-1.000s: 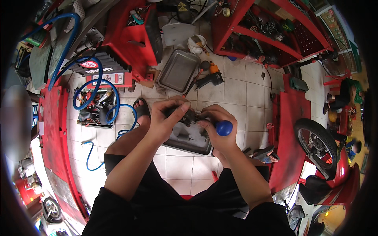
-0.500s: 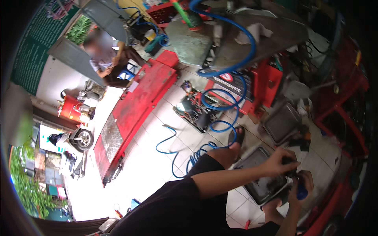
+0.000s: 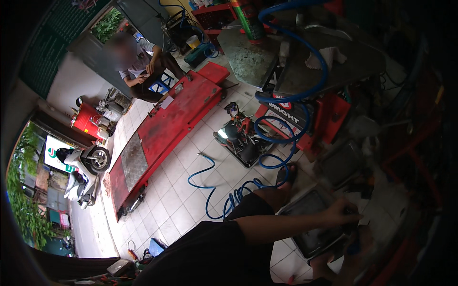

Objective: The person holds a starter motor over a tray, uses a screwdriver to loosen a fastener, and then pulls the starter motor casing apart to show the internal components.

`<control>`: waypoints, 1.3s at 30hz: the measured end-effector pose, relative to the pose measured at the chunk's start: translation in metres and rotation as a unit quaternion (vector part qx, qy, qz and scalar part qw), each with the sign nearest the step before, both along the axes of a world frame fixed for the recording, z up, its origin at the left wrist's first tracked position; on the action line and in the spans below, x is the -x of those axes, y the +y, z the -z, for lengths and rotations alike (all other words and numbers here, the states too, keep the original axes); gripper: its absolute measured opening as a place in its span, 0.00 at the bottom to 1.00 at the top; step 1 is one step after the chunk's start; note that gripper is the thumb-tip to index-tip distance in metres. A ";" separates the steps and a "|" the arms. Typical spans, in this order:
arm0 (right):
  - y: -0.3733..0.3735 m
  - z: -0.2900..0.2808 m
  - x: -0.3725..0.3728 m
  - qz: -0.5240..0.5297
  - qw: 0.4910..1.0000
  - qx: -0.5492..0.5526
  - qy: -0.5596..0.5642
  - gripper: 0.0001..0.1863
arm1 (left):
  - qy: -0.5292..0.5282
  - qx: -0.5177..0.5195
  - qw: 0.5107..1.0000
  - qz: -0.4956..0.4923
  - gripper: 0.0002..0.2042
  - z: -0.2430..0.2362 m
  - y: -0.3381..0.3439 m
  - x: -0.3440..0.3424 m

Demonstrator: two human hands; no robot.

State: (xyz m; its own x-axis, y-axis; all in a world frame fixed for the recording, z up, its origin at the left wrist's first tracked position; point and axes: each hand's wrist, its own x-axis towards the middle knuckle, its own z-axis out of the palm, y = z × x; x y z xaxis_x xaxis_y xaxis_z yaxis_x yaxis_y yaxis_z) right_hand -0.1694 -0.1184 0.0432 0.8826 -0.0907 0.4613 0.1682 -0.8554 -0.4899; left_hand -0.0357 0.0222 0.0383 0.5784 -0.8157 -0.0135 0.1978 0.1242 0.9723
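My left hand (image 3: 341, 213) is closed around a small dark part, mostly hidden by its fingers. Just below it, my right hand (image 3: 361, 240) is wrapped round a blue-handled tool (image 3: 353, 249), its working end not discernible. Both hands are close together in deep shadow at the lower right, by a dark rectangular tray (image 3: 310, 202) on the floor. My left forearm crosses over this tray, whose contents are too dark to make out.
Coiled blue air hose (image 3: 238, 193) lies on the tiles. Beyond it stand a tray of parts (image 3: 245, 143) and a red lift platform (image 3: 167, 119). A seated person (image 3: 138, 64) is behind the platform. A metal-topped table (image 3: 334, 57) stands at upper right.
The view has shifted slightly and grown darker around my hands. Both hands remain close together by the tray, still gripping the dark part and the blue-handled tool.
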 end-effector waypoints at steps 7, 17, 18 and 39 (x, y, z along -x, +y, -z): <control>0.011 -0.068 -0.005 0.060 0.995 -0.046 0.063 0.06 | 0.125 0.052 0.990 0.033 0.11 0.000 -0.030 0.012; -0.003 -0.002 0.004 0.031 0.954 -0.297 -0.028 0.22 | 0.297 0.086 0.951 0.002 0.15 0.009 -0.016 0.000; 0.004 -0.006 0.003 0.051 0.946 -0.320 0.009 0.20 | 0.297 0.086 0.951 -0.001 0.15 0.010 -0.016 0.000; 0.015 0.007 -0.005 0.179 0.943 -0.281 0.013 0.12 | 0.220 0.019 0.973 -0.068 0.10 0.021 -0.010 -0.004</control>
State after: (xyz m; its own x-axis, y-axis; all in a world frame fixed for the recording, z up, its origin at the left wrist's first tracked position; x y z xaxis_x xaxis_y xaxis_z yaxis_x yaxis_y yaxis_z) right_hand -0.1648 -0.1033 0.0364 0.7595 -0.6083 0.2306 -0.1003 -0.4598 -0.8824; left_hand -0.0316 0.0119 0.0170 0.6259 -0.7367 -0.2558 0.5726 0.2115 0.7921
